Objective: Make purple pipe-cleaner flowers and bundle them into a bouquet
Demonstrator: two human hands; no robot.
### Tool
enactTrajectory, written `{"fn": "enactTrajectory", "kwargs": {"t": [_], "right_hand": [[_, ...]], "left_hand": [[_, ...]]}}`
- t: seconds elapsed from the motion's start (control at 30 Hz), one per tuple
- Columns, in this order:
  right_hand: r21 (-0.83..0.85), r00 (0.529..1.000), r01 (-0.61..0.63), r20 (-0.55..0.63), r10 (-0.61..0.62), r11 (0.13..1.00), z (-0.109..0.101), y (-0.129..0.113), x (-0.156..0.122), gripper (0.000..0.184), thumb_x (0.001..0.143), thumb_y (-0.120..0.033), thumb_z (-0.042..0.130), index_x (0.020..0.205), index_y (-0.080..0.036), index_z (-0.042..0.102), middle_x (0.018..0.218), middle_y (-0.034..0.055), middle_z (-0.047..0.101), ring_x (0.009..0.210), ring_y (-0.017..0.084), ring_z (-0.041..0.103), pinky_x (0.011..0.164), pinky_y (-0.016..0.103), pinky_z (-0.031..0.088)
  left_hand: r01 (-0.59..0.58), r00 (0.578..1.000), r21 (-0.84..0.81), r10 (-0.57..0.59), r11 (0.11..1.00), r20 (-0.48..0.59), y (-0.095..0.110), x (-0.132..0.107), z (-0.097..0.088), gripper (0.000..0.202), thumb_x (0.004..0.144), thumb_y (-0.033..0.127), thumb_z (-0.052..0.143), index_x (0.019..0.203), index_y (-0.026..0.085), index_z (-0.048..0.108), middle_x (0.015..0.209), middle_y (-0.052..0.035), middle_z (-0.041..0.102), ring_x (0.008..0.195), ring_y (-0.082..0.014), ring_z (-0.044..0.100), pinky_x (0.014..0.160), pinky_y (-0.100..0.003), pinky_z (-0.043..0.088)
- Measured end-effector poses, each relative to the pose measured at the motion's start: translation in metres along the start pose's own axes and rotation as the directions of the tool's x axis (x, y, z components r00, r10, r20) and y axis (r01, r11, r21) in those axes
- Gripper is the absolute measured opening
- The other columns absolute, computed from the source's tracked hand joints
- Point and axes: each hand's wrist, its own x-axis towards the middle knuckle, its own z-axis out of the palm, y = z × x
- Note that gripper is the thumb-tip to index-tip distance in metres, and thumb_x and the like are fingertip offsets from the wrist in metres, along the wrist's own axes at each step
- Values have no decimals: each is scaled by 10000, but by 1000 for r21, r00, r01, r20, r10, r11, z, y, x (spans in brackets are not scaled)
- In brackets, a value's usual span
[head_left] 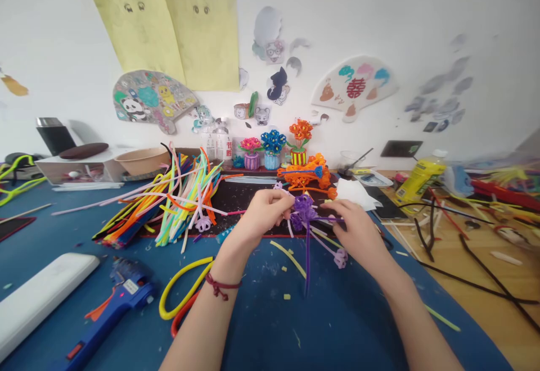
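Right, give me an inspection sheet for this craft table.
surface: blue mat over a wooden table, scattered with snippets.
job's things: purple flower of pipe cleaners, stem hanging down.
clutter: pile of pipe cleaners, glue gun, yellow bottle, three flower pots.
hands: left hand and right hand both grip the purple flower.
cables: black strands on the wood; cord or not, cannot tell.
surroundings: white wall with paper fans and yellow sheets.

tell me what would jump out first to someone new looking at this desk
Dead centre, the left hand and right hand both pinch a purple pipe-cleaner flower above the blue mat. Left of them sprawls a bright heap of pipe cleaners, and behind, against the wall, stand three small flower pots. A blue glue gun lies at the lower left.
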Motion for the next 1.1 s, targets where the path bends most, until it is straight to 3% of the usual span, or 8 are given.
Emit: {"fn": "enactTrajectory", "kwargs": {"t": [0.07, 0.2, 0.37, 0.43, 0.53, 0.87, 1.0, 1.1], "right_hand": [[88, 998, 10, -58, -5, 996, -3, -7, 0, 327, 795, -116, 481, 1067, -226, 625, 1094, 79, 635, 1064, 260, 566, 898, 405, 449], [293, 997, 64, 18, -73, 954, -3, -24, 0, 331, 839, -289, 560, 1169, -264, 564, 1181, 56, 622, 1053, 224, 592, 875, 350, 476], [68, 999, 12, 49, -15, 998, 10, -32, -4, 508, 755, -416, 661, 1213, -236, 536, 1080, 77, 682, 924, 276, 641, 823, 426, 458], [-21, 997, -31, 64, 32, 999, 12, -34, -4, 497, 751, -384, 651, 1209, -222, 543, 916, 60, 707, 787, 262, 651, 774, 420, 451], [41, 988, -116, 111, 111, 992, 9, -36, -3, 486, 748, -304, 615, 1221, -227, 535, 739, 9, 680, 608, 202, 614, 659, 339, 450], [405, 975, -224, 102, 199, 886, -2, -25, -1, 543, 638, -97, 466, 1149, -229, 595, 850, 0, 662, 629, 136, 597, 546, 230, 417], [271, 965, -257, 16, 262, 928, 3, -16, -2, 426, 674, -128, 459, 1045, -210, 651, 849, 24, 665, 669, 163, 614, 626, 274, 458], [141, 977, -212, 4, 214, 967, 13, -7, -3, 402, 673, -125, 451, 1017, -183, 651, 836, 45, 655, 725, 197, 616, 720, 336, 479]], "left_hand": [[6, 1000, -67, -7, 998, -10, 0, 1, 1, 326, 773, 391, 541, 539, 167, 506, 485, 29, 484, 414, -68, 378, 415, -203, 254], [15, 1000, -160, -15, 987, -3, -3, 2, 4, 339, 777, 400, 559, 544, 159, 514, 501, 29, 479, 421, -57, 368, 420, -200, 246], [24, 1000, -215, -26, 976, -4, -5, 3, 8, 333, 774, 392, 578, 550, 152, 529, 508, 32, 483, 418, -51, 370, 417, -200, 239], [32, 999, -223, -34, 974, -5, -5, 3, 8, 332, 768, 385, 589, 541, 149, 532, 512, 26, 498, 418, -51, 377, 413, -203, 237], [37, 999, -235, -40, 971, -8, -5, 3, 10, 332, 764, 374, 601, 529, 149, 533, 497, 28, 494, 410, -50, 375, 411, -204, 230], [-5, 995, -369, -32, 929, -93, 3, 1, 0, 310, 754, 360, 632, 556, 147, 524, 517, 32, 485, 418, -45, 367, 418, -204, 246], [-44, 987, -460, -34, 887, -160, 5, 1, -6, 296, 728, 350, 648, 570, 156, 490, 528, 49, 458, 424, -41, 355, 421, -204, 252], [-85, 976, -509, -32, 857, -217, 5, 2, -6, 288, 722, 345, 656, 596, 164, 472, 525, 65, 437, 416, -36, 335, 419, -200, 239]]}}
